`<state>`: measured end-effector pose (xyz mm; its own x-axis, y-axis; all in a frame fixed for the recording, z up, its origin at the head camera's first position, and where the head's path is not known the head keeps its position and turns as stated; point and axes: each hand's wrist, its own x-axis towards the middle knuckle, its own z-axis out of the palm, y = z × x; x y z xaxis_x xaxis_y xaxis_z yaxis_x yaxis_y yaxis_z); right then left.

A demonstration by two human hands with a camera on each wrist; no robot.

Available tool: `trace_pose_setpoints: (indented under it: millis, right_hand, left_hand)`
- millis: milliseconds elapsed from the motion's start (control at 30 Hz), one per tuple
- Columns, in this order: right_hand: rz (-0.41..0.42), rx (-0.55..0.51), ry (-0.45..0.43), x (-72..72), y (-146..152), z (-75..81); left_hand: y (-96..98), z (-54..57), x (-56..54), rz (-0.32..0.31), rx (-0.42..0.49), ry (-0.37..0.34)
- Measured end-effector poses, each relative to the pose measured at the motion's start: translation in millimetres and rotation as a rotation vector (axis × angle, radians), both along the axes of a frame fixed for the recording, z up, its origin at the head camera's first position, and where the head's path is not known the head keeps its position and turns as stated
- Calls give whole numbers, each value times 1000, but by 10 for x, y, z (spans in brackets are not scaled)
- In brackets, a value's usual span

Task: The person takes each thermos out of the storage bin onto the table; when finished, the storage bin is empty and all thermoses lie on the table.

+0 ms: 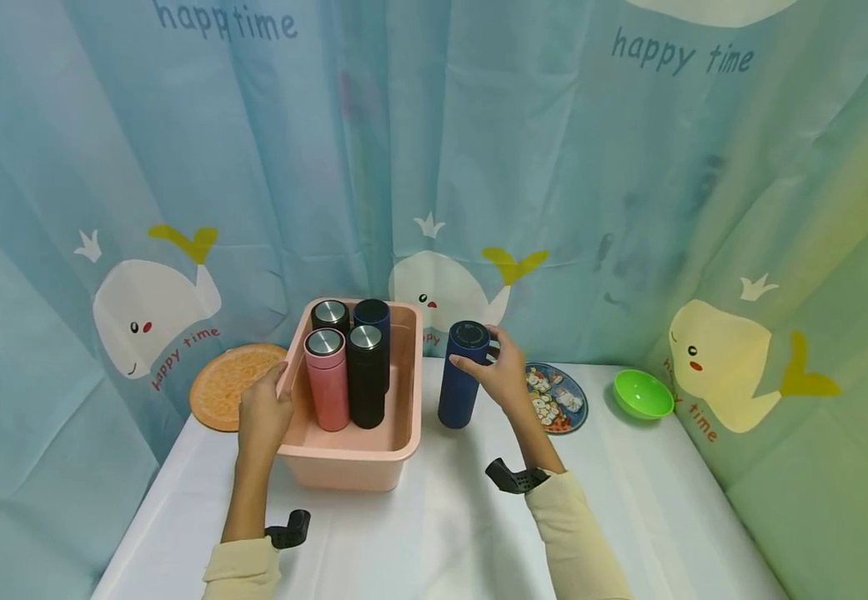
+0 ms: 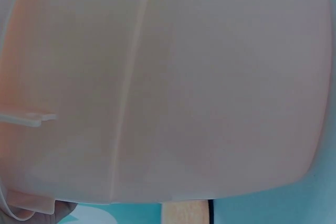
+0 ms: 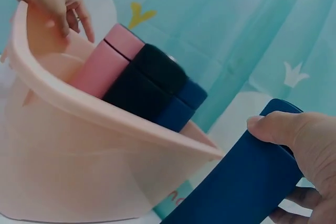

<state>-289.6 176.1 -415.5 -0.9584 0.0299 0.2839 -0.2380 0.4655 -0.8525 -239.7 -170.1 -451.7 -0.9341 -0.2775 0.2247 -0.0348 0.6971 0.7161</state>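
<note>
My left hand (image 1: 263, 414) grips the left rim of a pink plastic bin (image 1: 351, 471); in the right wrist view its fingers hang over that rim. Inside the bin stand a pink thermos (image 1: 328, 383), a black thermos (image 1: 368, 383), another black thermos (image 1: 330, 310) and a dark blue thermos (image 1: 373, 312) behind. To the right of the bin, my right hand (image 1: 503, 367) holds a second dark blue thermos (image 1: 458, 392) near its lid, thumb across the front. This thermos is upright, its base close over the white table. The bin's outer wall (image 2: 210, 87) fills the left wrist view.
An orange round plate or mat (image 1: 227, 383) lies left of the bin. Behind my right forearm is a blue patterned round plate (image 1: 564, 400). A green bowl (image 1: 642, 395) stands at the far right of the white table (image 1: 666, 508). A whale-print curtain (image 1: 479, 167) hangs behind.
</note>
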Motion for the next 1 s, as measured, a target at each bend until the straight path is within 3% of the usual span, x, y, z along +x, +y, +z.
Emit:
trace_pose_setpoints:
  millis: [567,833,1000]
  right_hand:
    - [-28,24,-57,-38,-117,-259]
    - [-43,32,-41,-18,-152,-283]
    - [-47,-21,-60,-10,-156,-322]
  left_hand:
    - [14,-57,-26,8,-1,23]
    - [3,-43,-24,4,-1,37]
    - [-2,-35,-22,3,-7,37]
